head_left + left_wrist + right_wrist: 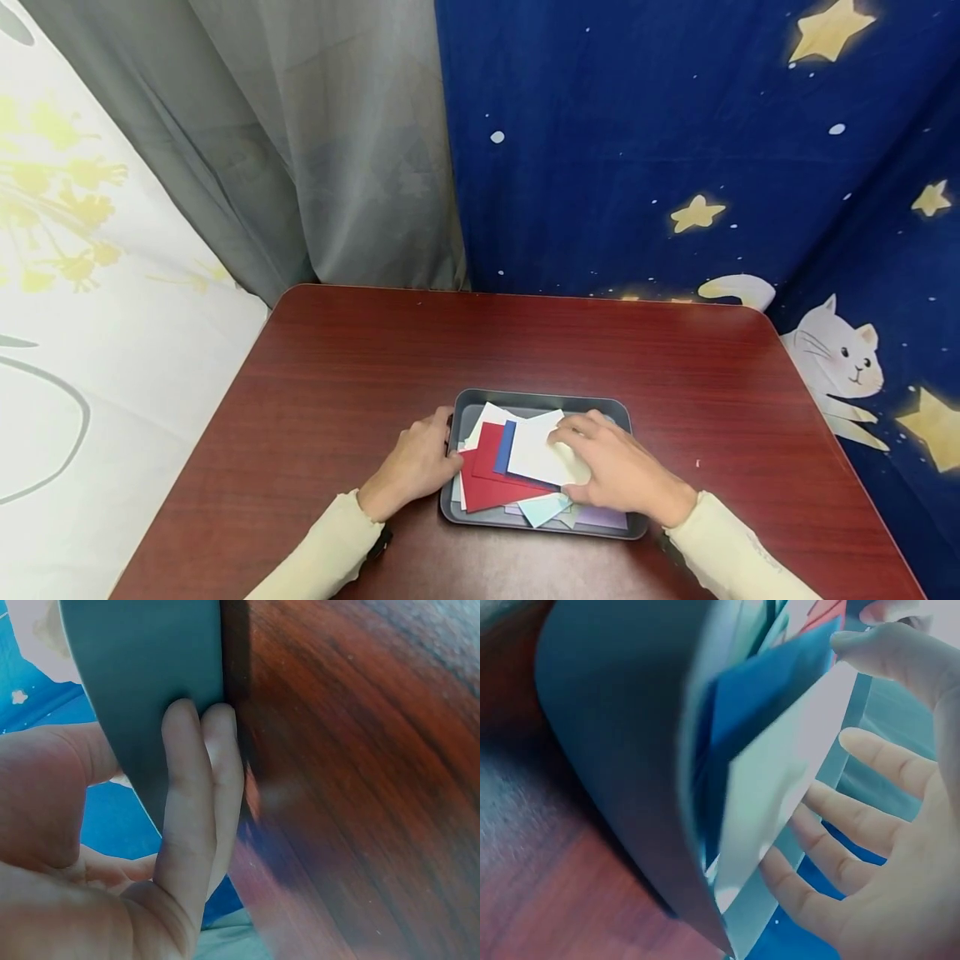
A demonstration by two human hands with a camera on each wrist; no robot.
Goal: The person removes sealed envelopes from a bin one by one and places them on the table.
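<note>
A dark grey tray [542, 400] holds several loose paper cards. My left hand [420, 457] grips its left end, with the thumb over the rim and fingers [187, 780] along the outer wall. Over the tray's right half, my right hand [618, 467] rests its fingertips on a white card [534, 448]; its fingers are spread and only slightly bent. Beneath that card shows a blue card [505, 447], also seen in the right wrist view. Red cards [483, 492] lie under these, towards the left. Part of the white card is hidden by the right hand.
A light blue card [542, 510] and a purple card [603, 518] lie low in the tray's near side. The tray stands on a reddish-brown table [360, 358]. Grey [367, 167] and blue starry curtains [570, 167] hang behind it.
</note>
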